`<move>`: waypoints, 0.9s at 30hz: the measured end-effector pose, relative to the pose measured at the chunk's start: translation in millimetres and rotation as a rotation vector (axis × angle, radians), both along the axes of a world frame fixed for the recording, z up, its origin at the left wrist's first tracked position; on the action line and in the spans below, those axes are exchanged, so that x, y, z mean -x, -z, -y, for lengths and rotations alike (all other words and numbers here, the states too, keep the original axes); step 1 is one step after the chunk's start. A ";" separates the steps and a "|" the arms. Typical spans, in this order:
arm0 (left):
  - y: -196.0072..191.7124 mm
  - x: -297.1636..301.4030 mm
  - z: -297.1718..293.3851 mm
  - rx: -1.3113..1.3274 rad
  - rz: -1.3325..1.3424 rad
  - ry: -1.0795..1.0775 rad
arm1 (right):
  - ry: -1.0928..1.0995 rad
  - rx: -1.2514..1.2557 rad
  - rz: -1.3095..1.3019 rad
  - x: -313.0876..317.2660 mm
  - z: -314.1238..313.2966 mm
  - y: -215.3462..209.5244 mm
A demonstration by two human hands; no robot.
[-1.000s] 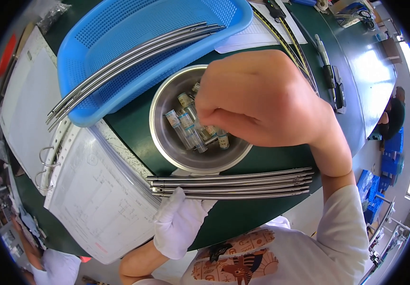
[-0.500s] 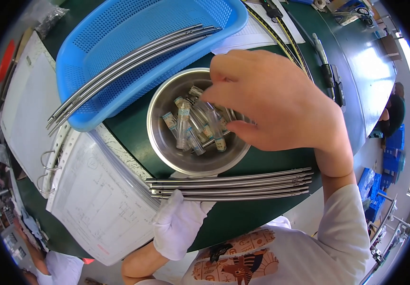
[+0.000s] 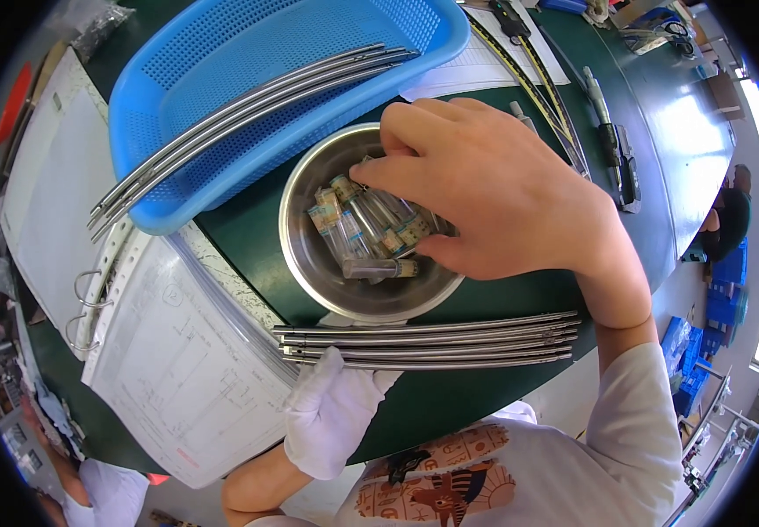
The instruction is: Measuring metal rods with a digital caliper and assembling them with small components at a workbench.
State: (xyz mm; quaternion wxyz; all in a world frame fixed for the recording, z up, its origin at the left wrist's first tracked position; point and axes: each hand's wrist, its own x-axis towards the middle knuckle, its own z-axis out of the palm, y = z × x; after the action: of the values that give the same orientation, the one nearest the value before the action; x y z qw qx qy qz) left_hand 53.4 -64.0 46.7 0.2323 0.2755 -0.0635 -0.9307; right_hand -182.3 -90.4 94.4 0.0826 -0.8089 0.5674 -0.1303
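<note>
My left hand (image 3: 331, 413), in a white glove, is closed under the left part of a bundle of thin metal rods (image 3: 432, 342) that lie side by side. Beyond the rods stands a round steel bowl (image 3: 302, 263) with several small clear glass vials (image 3: 364, 230) inside, jumbled and bearing paper labels. One labelled vial (image 3: 379, 269) lies crosswise on the near side of the pile. My bare right hand (image 3: 502, 189) reaches over the bowl's right side. Its thumb and forefinger are apart, with nothing visible between them; the other fingers are bent and partly hidden.
A blue perforated basket (image 3: 221, 189) stands at the back left, with more metal rods (image 3: 248, 114) across it. Left of the bowl lies an open ring binder with drawings (image 3: 195, 369). A yellow-black cable (image 3: 529, 70) and a micrometer (image 3: 612, 140) are at the far right.
The vial near my right fingertips has gone down and now lies crosswise in the bowl. Other vials have shifted. My left hand stays with the rods.
</note>
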 end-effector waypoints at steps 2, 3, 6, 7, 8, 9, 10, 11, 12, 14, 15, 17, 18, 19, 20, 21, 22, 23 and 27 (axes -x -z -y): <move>-0.7 0.1 0.0 -0.009 0.013 0.012 | 0.023 -0.026 -0.034 -1.2 1.2 3.4; -0.7 0.3 0.0 -0.034 0.003 -0.010 | 0.009 0.016 0.006 -0.8 1.3 4.5; -0.8 0.9 -0.1 -0.013 -0.015 0.002 | -0.031 0.051 0.004 0.9 2.9 6.7; -1.0 1.0 -0.3 0.049 0.018 0.047 | -0.036 0.053 0.005 0.6 3.9 7.4; -1.2 1.2 -0.3 0.105 0.059 0.100 | -0.040 0.056 0.006 0.4 4.7 7.9; -1.3 1.3 -0.1 0.111 0.051 0.092 | -0.040 0.057 0.005 0.0 4.8 7.9; -1.2 1.6 0.1 0.109 0.056 0.083 | -0.048 0.036 0.026 -0.4 4.6 7.8; -1.2 1.8 0.1 0.112 0.074 0.089 | -0.056 0.016 0.046 -0.9 4.5 7.7; -1.4 1.8 0.2 0.105 0.060 0.073 | -0.057 0.015 0.045 -1.4 5.3 7.9; -1.9 1.5 0.5 0.112 0.065 0.098 | -0.078 -0.009 0.174 -1.1 8.0 8.2; -2.2 1.4 0.5 0.105 0.053 0.085 | -0.093 0.036 0.186 1.3 8.4 6.6; -2.0 1.4 -0.2 -0.019 0.004 -0.004 | -0.030 -0.049 0.398 9.0 8.0 1.5; -1.8 1.2 -0.5 -0.018 -0.003 -0.012 | -0.040 -0.043 0.392 11.8 8.6 -0.1; -1.7 0.8 -0.4 -0.024 -0.001 -0.014 | -0.026 -0.012 0.417 14.5 9.2 -1.7; -1.4 0.5 -0.3 -0.008 0.010 0.002 | -0.011 0.019 0.442 16.7 9.9 -2.9; -1.0 0.5 -0.3 -0.028 0.001 -0.015 | -0.010 0.054 0.425 17.8 11.1 -2.9; -0.6 0.4 0.0 -0.026 -0.013 -0.014 | -0.024 0.075 0.433 19.7 11.2 -4.0; -0.1 0.4 -0.1 -0.018 -0.021 -0.005 | -0.025 0.110 0.385 21.9 10.9 -5.2; 0.5 0.0 -0.7 0.097 0.010 0.092 | -0.057 0.168 0.334 21.6 9.6 -4.1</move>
State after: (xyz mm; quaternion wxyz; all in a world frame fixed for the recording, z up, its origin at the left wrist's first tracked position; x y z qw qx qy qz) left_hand 53.3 -63.4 46.2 0.2017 0.2654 -0.1221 -0.9349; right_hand -203.9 -100.0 98.5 0.1116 -0.7957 0.5098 -0.3075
